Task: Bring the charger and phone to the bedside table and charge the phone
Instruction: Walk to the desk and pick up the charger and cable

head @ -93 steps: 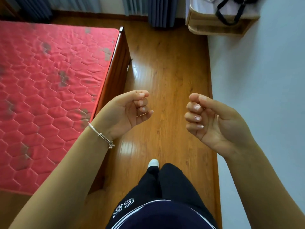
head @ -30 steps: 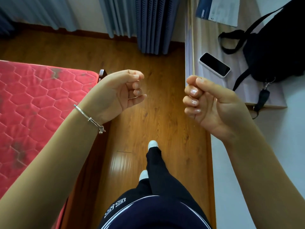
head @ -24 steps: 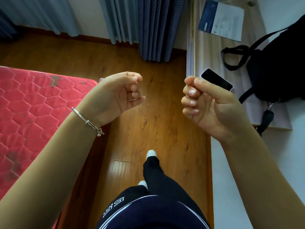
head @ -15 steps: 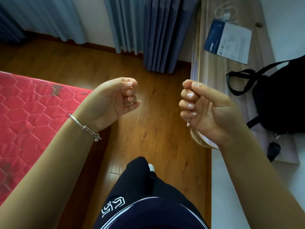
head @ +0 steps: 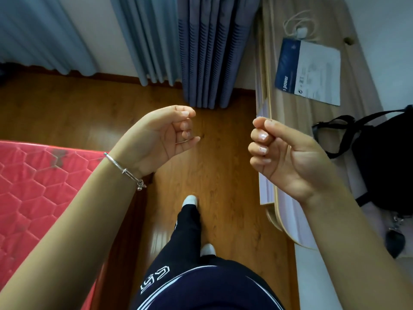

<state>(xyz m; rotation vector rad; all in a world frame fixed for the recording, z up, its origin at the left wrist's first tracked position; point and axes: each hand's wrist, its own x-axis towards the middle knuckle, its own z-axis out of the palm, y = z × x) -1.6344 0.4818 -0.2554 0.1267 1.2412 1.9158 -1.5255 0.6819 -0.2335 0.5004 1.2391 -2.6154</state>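
Left hand [head: 161,135]: raised over the wooden floor, fingers [head: 186,126] curled narrow into a loose fist, holding nothing; a thin silver bracelet [head: 124,171] sits on the wrist.
Right hand [head: 288,157]: raised level with the left one and well apart from it, fingers [head: 260,139] curled narrow against the palm, thumb laid along the top, holding nothing.
Worktop [head: 297,113]: light wood, running up the right side; the right fingers hang over its near left edge.
Charger [head: 301,32]: a small white plug with a pale cable looped around it, lying at the far end of the worktop, well beyond the right fingers and untouched.
Phone: not seen on any bare part of the worktop; whether it lies behind the right hand cannot be told.
Paper [head: 310,72]: a blue-and-white printed sheet, flat on the worktop just on the near side of the charger, beyond the right fingers.
Bag [head: 384,162]: black, with straps, on the worktop to the right of the right hand.
Bed [head: 33,186]: red quilted mattress, to the left of and below the left fingers.
Curtain [head: 207,50]: grey-blue folds hanging straight ahead, beyond both sets of fingers.
Floor [head: 223,175]: brown wood planks below the gap between the hands, with a white-shod foot [head: 190,200] and dark trouser leg on it.
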